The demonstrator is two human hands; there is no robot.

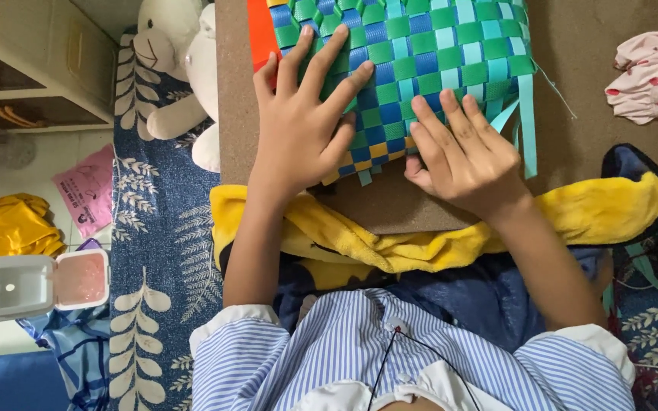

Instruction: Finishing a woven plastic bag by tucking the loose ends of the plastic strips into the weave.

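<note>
Pressing flat with fingers spread, the left hand [298, 129] steadies the woven strap mat [420, 68]; beside it, the right hand [462, 156] grip pinches the mat's lower edge on the brown board [390, 205].

One woven mat [420, 61], one board [390, 205], two hands, left [302, 129], right [462, 152], one plush toy [180, 68].

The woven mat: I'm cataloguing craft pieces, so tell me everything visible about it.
The woven mat is a checkered plait of flat, glossy plastic-looking strips in green, blue and light teal, with some yellow along its near edge. It lies flat on a brown board, its far part cut off by the picture's top. Loose teal strip ends hang off its right side. The left hand presses on it with spread fingers; the right hand works its near edge.
</note>
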